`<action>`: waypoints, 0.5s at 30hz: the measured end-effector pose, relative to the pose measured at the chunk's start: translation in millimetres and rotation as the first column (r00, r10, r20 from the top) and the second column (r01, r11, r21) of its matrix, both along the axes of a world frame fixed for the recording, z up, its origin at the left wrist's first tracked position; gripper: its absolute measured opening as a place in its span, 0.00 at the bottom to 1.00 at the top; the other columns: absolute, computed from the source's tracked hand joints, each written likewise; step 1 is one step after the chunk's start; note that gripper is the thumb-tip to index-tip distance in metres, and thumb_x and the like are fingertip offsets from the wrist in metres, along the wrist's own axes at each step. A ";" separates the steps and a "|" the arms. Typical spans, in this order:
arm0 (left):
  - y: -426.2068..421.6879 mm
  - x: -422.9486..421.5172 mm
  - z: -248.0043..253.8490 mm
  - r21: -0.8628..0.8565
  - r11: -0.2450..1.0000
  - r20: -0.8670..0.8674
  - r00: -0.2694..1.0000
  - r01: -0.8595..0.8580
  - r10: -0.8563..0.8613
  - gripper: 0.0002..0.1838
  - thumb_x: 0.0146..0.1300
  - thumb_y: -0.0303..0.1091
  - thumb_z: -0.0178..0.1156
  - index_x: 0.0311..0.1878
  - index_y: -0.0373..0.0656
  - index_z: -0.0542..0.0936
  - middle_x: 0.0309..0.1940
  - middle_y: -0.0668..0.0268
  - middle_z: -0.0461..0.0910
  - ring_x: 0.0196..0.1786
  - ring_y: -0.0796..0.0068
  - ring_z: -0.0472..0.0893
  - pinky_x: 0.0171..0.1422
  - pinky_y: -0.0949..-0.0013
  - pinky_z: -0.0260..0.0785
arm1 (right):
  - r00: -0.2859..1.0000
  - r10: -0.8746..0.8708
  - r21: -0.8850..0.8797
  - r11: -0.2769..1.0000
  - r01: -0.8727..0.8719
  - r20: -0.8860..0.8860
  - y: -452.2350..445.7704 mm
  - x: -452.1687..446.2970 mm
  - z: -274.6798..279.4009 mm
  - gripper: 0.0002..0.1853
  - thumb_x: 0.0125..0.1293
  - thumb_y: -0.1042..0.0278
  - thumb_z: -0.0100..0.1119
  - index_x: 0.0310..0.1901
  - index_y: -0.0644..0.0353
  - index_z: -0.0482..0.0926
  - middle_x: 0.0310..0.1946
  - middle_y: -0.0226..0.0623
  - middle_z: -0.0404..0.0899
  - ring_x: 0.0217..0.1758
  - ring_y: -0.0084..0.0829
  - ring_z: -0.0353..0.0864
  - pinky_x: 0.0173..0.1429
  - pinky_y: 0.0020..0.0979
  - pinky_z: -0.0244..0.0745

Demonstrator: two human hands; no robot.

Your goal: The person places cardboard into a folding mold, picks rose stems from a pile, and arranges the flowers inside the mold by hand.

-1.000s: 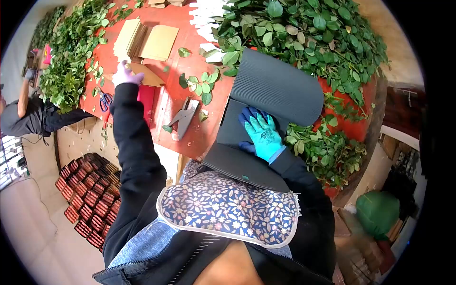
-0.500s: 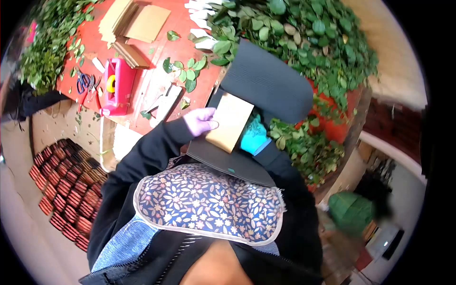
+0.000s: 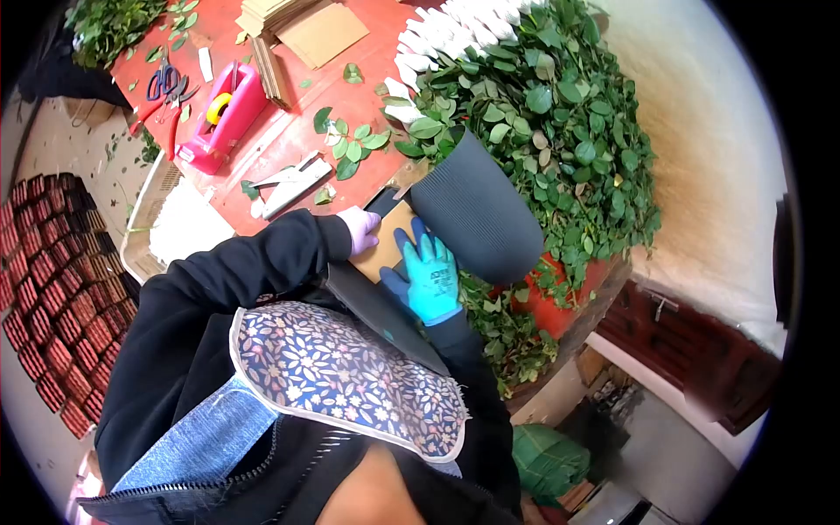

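A piece of brown cardboard [image 3: 378, 255] lies on a black backing between my hands. My left hand [image 3: 360, 232], in a pale purple glove, is closed on the cardboard's left edge. Across its right part rests my right hand [image 3: 429, 273], in a teal and dark blue glove, with the fingers spread flat. A dark ribbed sheet [image 3: 481, 206] curves up just beyond the right fingers. Nearer my body, a smooth black flap [image 3: 382, 317] stretches out below the cardboard, against my floral apron [image 3: 341, 376].
Leafy stems with white-wrapped ends [image 3: 560, 114] are heaped on the red table [image 3: 289, 96]. Left of my hands are a stapler [image 3: 297, 185], a pink tape dispenser [image 3: 229, 122], scissors [image 3: 164, 79] and stacked cardboard [image 3: 324, 35]. A pale basket [image 3: 144, 214] stands beside the table.
My right hand has moved from the cardboard's right edge onto its face, fingers now spread. The cardboard lies lower against the black backing. The whole view has turned and shifted.
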State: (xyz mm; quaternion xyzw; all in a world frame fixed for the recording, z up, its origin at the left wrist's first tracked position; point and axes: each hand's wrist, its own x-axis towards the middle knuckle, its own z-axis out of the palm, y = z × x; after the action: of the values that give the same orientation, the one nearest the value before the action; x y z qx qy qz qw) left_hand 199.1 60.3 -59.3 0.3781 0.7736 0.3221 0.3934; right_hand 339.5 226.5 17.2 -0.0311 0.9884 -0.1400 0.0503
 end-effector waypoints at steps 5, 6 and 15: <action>-0.7 3.0 18.0 -0.090 0.995 -0.158 0.986 0.037 -0.051 0.15 0.61 0.41 0.64 0.44 0.39 0.78 0.29 0.46 0.82 0.35 0.43 0.84 0.40 0.49 0.78 | 1.000 0.023 0.028 0.999 -0.023 0.001 -1.3 -3.0 -5.3 0.36 0.58 0.47 0.67 0.68 0.51 0.73 0.70 0.48 0.67 0.62 0.52 0.71 0.65 0.50 0.67; -0.5 2.2 21.4 -0.110 0.992 -0.176 0.982 0.054 -0.073 0.15 0.61 0.41 0.64 0.44 0.39 0.78 0.29 0.46 0.82 0.35 0.44 0.84 0.40 0.49 0.78 | 1.000 0.019 0.052 0.998 -0.019 0.009 -3.5 -3.9 -3.4 0.36 0.58 0.47 0.67 0.68 0.51 0.73 0.70 0.48 0.67 0.62 0.52 0.71 0.65 0.50 0.67; 5.2 -13.7 33.8 -0.200 0.960 -0.167 0.959 0.196 -0.231 0.13 0.58 0.41 0.67 0.41 0.43 0.83 0.33 0.53 0.85 0.39 0.49 0.85 0.45 0.52 0.78 | 0.983 -0.044 0.138 0.990 0.019 0.180 -19.6 -7.0 1.1 0.36 0.62 0.46 0.63 0.69 0.54 0.71 0.73 0.51 0.62 0.64 0.63 0.71 0.63 0.53 0.69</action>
State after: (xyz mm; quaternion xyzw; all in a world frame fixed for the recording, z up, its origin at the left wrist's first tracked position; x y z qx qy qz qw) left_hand 185.4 65.5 -25.5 0.4510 0.7881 0.1685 0.3835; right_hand 332.6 207.0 18.3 0.0011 0.9872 -0.0756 0.1403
